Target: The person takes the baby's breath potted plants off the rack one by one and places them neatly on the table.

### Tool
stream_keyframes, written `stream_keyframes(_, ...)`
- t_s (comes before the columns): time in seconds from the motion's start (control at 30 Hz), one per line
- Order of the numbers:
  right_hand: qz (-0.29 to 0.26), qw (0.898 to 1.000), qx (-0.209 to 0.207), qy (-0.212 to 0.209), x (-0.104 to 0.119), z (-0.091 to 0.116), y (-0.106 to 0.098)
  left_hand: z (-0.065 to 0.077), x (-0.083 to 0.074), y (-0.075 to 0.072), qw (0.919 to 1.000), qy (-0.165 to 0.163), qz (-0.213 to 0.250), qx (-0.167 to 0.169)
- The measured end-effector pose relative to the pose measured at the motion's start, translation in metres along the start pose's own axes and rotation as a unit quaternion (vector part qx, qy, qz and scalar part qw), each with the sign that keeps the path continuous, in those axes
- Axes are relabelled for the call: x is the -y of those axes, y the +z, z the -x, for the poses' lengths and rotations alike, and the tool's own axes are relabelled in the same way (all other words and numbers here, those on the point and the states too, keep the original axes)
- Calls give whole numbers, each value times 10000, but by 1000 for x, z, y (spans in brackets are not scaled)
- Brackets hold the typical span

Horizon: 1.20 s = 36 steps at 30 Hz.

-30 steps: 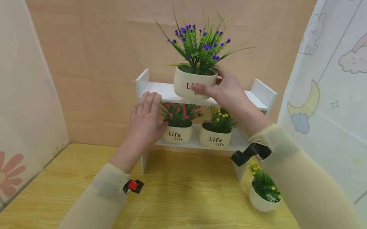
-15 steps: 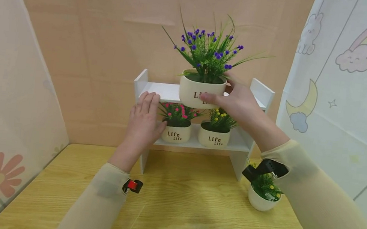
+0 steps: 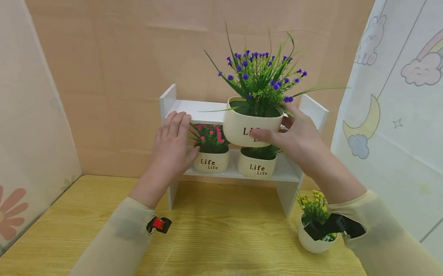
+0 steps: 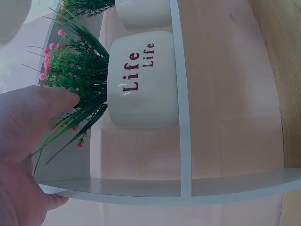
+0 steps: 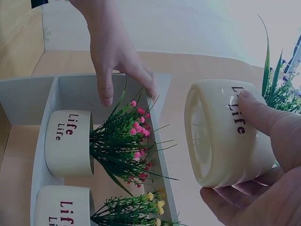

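My right hand [image 3: 305,140] holds a cream flowerpot [image 3: 235,123] with purple flowers, thumb on its front and fingers behind and beneath. The pot is in the air in front of the white two-tier shelf [image 3: 202,110], its base visible in the right wrist view. My left hand [image 3: 171,146] rests on the shelf's upper left corner with fairly straight fingers. The left thumb [image 4: 61,101] lies beside the pink-flowered pot [image 4: 143,84], over its leaves. That pot and a yellow-flowered pot [image 3: 257,167] stand side by side on the lower tier.
Another yellow-flowered pot [image 3: 312,244] stands on the wooden table [image 3: 209,246], right of the shelf and partly behind my right wrist strap. Raised white end panels [image 3: 314,112] edge the upper tier. Patterned cloth [image 3: 423,133] hangs at the right.
My right hand has brought the purple-flowered pot down, to the right and nearer to me, away from the upper tier. It now covers the lower yellow flowers. My left hand has stayed put.
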State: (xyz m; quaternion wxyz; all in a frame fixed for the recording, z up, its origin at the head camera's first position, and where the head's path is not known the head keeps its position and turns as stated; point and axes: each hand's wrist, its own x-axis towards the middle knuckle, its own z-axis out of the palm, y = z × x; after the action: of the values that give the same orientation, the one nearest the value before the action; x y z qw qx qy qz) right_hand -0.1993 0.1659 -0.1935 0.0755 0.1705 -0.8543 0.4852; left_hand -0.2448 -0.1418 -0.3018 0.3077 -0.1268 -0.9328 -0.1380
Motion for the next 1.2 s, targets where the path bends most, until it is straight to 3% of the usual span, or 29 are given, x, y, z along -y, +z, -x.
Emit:
stream_keyframes(0.2, 250, 9994, -18, 239, -6, 13, -1, 0, -1, 1, 10000, 28, -30, -11)
stream_keyframes(0.5, 54, 9983, 158, 558, -19, 31, 0, 0, 3, 4, 9999, 69, 14, -120)
stream_keyframes(0.7, -293, 9983, 185, 468, -29, 45, 7, -2, 3, 5, 9999, 50, 10, -97)
stream_keyframes(1.2, -334, 9993, 75, 149, -70, 66, 27, -2, 1, 6, 10000, -37, 72, -57)
